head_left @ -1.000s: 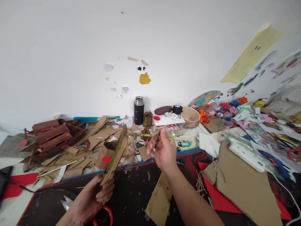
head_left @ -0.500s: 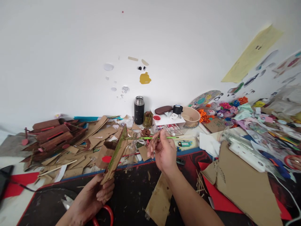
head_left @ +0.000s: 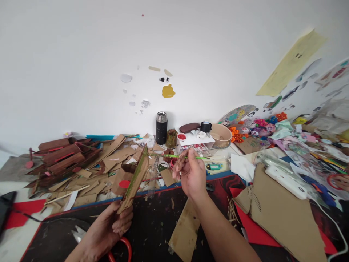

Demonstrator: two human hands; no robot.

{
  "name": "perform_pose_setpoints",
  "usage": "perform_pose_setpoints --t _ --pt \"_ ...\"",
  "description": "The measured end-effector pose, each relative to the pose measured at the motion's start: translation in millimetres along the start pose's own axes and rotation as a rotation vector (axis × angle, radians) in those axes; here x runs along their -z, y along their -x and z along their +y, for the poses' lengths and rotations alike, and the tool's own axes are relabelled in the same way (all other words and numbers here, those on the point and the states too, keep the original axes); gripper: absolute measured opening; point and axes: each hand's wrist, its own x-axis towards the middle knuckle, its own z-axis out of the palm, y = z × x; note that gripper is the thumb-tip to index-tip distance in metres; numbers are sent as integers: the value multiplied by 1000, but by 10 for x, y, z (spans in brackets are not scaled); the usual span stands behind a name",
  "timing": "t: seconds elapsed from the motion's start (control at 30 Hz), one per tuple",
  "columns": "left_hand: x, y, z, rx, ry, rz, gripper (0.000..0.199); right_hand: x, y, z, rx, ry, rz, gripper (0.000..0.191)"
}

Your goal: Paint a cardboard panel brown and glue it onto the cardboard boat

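Since the left hand point(head_left: 118, 218) only has its fingers wrapped round the bottom of that long, green-smeared brown cardboard strip point(head_left: 135, 182) tilted above the black mat point(head_left: 152, 218), tbh too much push from the slim green brush-like stick point(head_left: 169, 156) pinched in the right hand point(head_left: 192, 176) could twist it loose

The left hand point(head_left: 114, 220) grips the lower end of a cardboard strip point(head_left: 136, 178), which tilts upward and is streaked green. The right hand point(head_left: 193, 178) holds a slim green brush point(head_left: 169, 156) nearly level, its tip at the strip's upper part. Scissors point(head_left: 128, 247) lie on the dark mat point(head_left: 152, 229), partly hidden by the left forearm. Beyond are cardboard scraps point(head_left: 116, 160), a brown boat point(head_left: 65, 160) at left, and an open flask point(head_left: 161, 131) beside a greenish cup point(head_left: 171, 138). Another person's hand point(head_left: 343, 181) shows at the right edge.
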Motion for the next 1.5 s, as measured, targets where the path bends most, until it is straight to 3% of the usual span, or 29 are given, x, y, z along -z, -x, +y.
perform_pose_setpoints --t 0.27,0.57,0.97,1.23,1.5 --pt "-22 0 -9 -34 14 27 41 19 57 73 -22 2 -50 53" --pt "-13 5 0 -28 24 16 44 6 21 -12 0 8 -15 51" --pt "7 -13 -4 -18 21 14 42 85 161 151 -81 31 -99 45" --pt "-4 -10 13 -11 6 3 41 79 125 73 -56 40 -41 52" --pt "-23 -8 3 -15 14 18 41 147 223 244 -110 30 -103 49"
